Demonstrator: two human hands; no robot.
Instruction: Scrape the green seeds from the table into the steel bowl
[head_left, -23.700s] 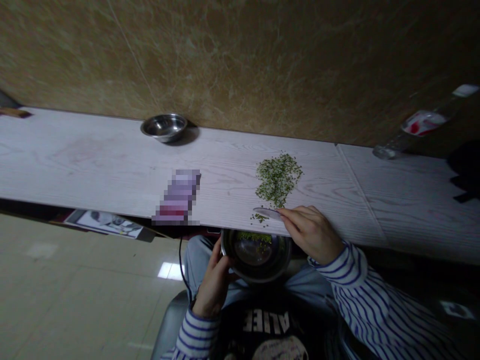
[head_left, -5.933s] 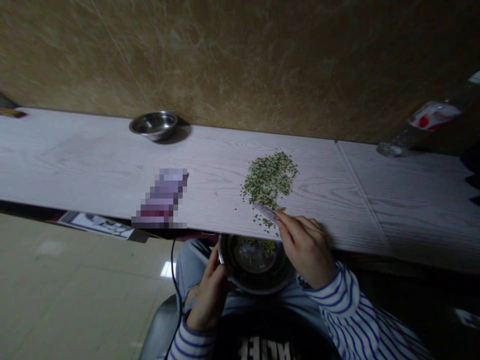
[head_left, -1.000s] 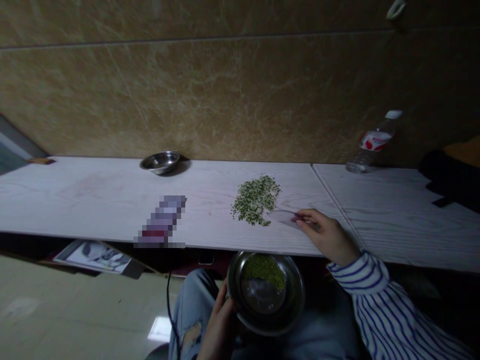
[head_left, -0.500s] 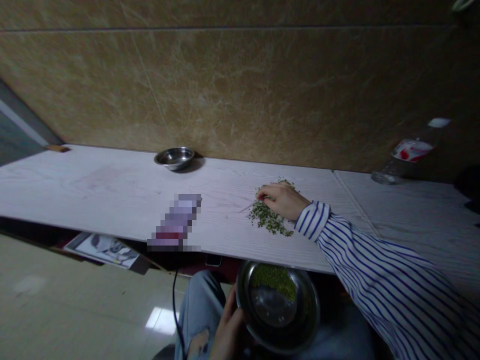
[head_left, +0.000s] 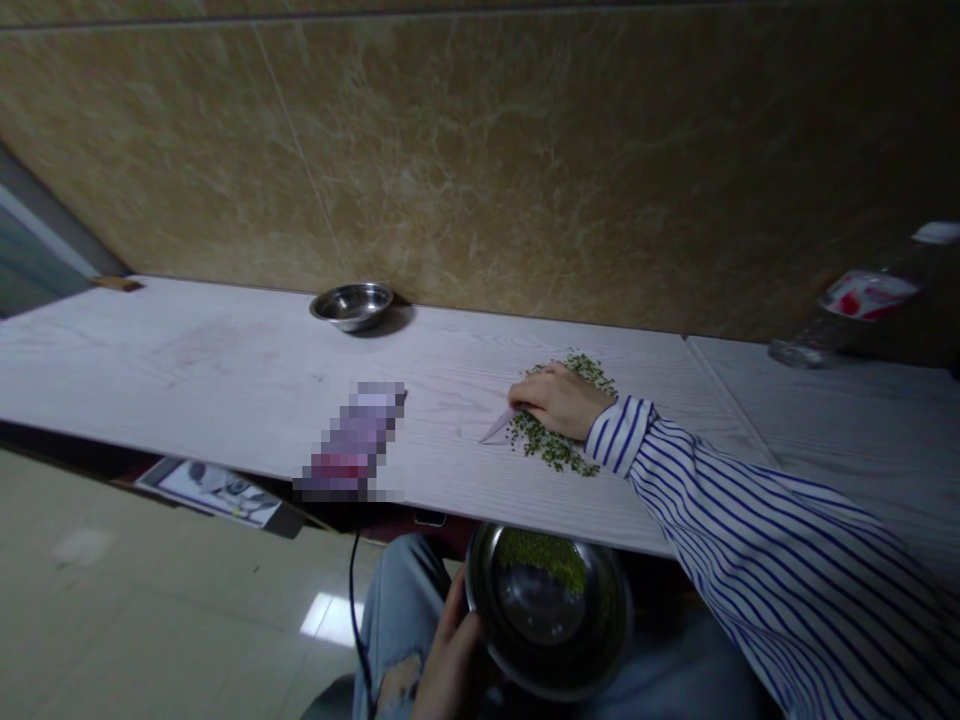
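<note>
My right hand (head_left: 558, 398) lies closed on the pale wooden table (head_left: 225, 370), over a heap of small green beans (head_left: 559, 445). It grips a thin pale scraper (head_left: 498, 427) whose tip points left beside the heap. My left hand (head_left: 448, 665) is wrapped round the left rim of a steel bowl (head_left: 551, 610) held over my lap, below the table's front edge. A mound of green beans (head_left: 541, 556) lies in the bowl's far side.
A second, small steel bowl (head_left: 352, 304) sits at the back by the tiled wall. A blurred-out flat object (head_left: 354, 440) lies near the front edge. A plastic bottle (head_left: 855, 300) lies at the far right. A dark cable (head_left: 358, 610) hangs down by my knee.
Over the last second my right hand reached from the heap's right side across to its left side with the scraper. The bowl in my left hand has stayed over my lap.
</note>
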